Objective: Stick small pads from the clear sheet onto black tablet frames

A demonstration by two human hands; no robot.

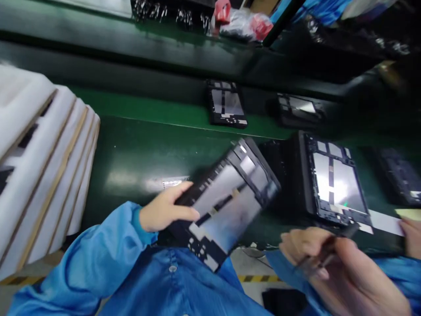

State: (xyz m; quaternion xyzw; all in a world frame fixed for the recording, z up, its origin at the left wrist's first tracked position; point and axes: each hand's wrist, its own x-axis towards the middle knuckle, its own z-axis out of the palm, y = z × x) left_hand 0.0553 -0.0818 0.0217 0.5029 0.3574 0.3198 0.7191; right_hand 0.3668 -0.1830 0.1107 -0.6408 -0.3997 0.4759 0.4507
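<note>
My left hand [166, 211] grips the near edge of a black tablet frame [226, 202] with a silvery inner plate, holding it tilted above the green bench [138, 153]. My right hand [315, 252] is closed around a thin dark pen-like tool [329, 252] at the lower right, just below the frame's right end. Both sleeves are blue. A second open tablet frame [335, 180] lies flat on the bench to the right of the held one.
A stack of white foam trays [42, 166] stands at the left. Two more tablet frames [226, 103] [299, 109] lie further back, another [399, 175] at the far right. Another person's hand [412, 237] shows at the right edge, beside a white strip [383, 221].
</note>
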